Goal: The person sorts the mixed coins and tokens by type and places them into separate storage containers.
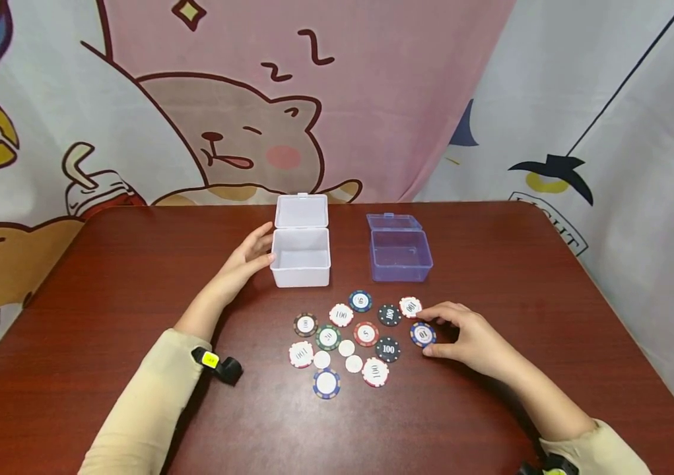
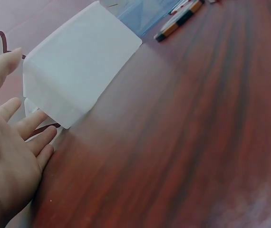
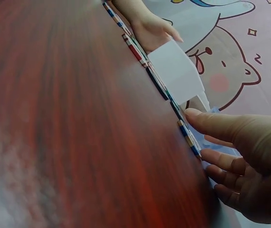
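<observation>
On the left, my left hand [image 1: 250, 254] is beside the open white plastic box [image 1: 302, 267], its thumb at the front left corner and its fingers along the left side. In the left wrist view those fingers [image 2: 31, 124] look extended, and the box wall [image 2: 81, 61] stands close by. My right hand [image 1: 464, 333] reaches over the right end of a group of poker chips. Its spread thumb and fingers stand around a blue-edged chip [image 1: 422, 334] marked 10, which lies flat. The index fingertip is close to a red-and-white 100 chip [image 1: 410, 307].
A translucent purple-blue box [image 1: 401, 254] with its lid up stands right of the white one. Several chips lie flat in front, among them a green chip [image 1: 328, 337], a red chip [image 1: 366, 334], a black chip [image 1: 387, 349] and small plain white discs [image 1: 354, 363].
</observation>
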A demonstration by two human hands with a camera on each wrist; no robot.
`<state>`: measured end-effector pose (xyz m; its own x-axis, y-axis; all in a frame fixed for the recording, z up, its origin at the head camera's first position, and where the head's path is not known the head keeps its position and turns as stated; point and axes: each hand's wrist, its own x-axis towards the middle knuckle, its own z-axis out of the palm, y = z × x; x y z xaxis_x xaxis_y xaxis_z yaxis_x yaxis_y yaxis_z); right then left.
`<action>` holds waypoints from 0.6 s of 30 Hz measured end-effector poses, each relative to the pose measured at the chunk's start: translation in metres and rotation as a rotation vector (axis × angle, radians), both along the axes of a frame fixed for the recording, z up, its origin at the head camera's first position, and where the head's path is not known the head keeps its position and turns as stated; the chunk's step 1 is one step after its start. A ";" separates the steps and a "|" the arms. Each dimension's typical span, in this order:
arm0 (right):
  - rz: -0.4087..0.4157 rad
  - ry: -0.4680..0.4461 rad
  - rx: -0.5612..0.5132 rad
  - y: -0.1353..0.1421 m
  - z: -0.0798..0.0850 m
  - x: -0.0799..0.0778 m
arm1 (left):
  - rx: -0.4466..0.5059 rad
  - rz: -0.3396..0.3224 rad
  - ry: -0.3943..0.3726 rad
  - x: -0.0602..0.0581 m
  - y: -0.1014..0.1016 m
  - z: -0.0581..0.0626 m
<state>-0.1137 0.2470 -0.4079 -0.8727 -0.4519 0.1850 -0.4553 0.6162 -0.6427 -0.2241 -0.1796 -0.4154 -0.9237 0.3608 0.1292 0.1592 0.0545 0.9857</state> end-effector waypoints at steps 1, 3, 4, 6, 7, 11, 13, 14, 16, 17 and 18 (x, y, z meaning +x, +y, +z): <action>0.005 0.007 -0.001 0.000 -0.001 0.000 | 0.000 -0.002 -0.003 -0.001 0.000 -0.001; 0.016 0.026 0.001 0.000 -0.002 -0.002 | 0.002 -0.006 -0.010 -0.001 -0.001 -0.001; 0.022 0.035 0.001 0.000 -0.003 -0.002 | 0.003 -0.008 -0.013 -0.002 -0.001 -0.002; 0.029 0.056 0.008 -0.001 -0.004 -0.003 | 0.005 -0.011 -0.016 -0.002 -0.001 -0.002; 0.030 0.062 0.013 -0.001 -0.005 -0.003 | 0.006 -0.013 -0.016 -0.002 -0.001 -0.002; 0.020 0.062 0.043 -0.003 -0.006 -0.003 | -0.001 -0.017 -0.004 -0.003 -0.002 -0.003; 0.010 0.051 0.061 -0.003 -0.005 -0.003 | -0.015 -0.014 0.005 -0.003 -0.002 -0.002; 0.005 0.046 0.068 -0.004 -0.005 -0.003 | -0.021 -0.013 0.007 -0.003 -0.002 -0.002; -0.001 0.035 0.074 -0.004 -0.005 -0.003 | -0.029 -0.009 0.008 -0.003 -0.002 -0.002; -0.004 0.031 0.075 -0.004 -0.005 -0.002 | -0.031 -0.009 0.008 -0.003 -0.001 -0.002; -0.005 0.027 0.073 -0.004 -0.005 -0.002 | -0.031 -0.010 0.007 -0.003 -0.001 -0.002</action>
